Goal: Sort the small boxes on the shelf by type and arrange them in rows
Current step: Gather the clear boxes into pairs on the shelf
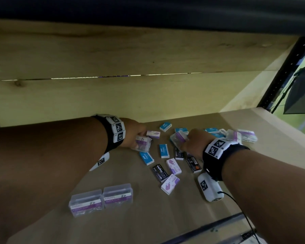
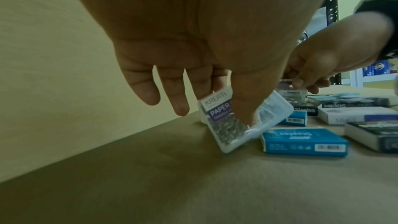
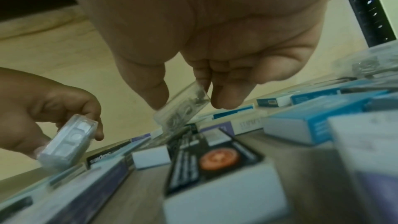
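My left hand [image 1: 135, 136] pinches a clear plastic paper-clip box [image 1: 142, 143] with a purple label, tilted just above the shelf; in the left wrist view the same clear box [image 2: 239, 122] sits between thumb and fingers. My right hand [image 1: 194, 143] holds a second clear paper-clip box [image 1: 178, 138], seen in the right wrist view as a clear box [image 3: 183, 108] pinched between thumb and fingertips. Between the hands lie scattered blue staple boxes [image 1: 163, 150], black staple boxes [image 1: 160, 173] and white-purple boxes [image 1: 173, 166]. Two clear boxes [image 1: 102, 198] stand side by side at the front left.
The wooden shelf board [image 1: 148, 217] has a wooden back wall [image 1: 113, 95] close behind the hands. More clear and blue boxes [image 1: 239, 135] lie at the right rear. A black metal upright [image 1: 285, 71] stands at the right, and a cable [image 1: 243, 213] trails from my right wrist.
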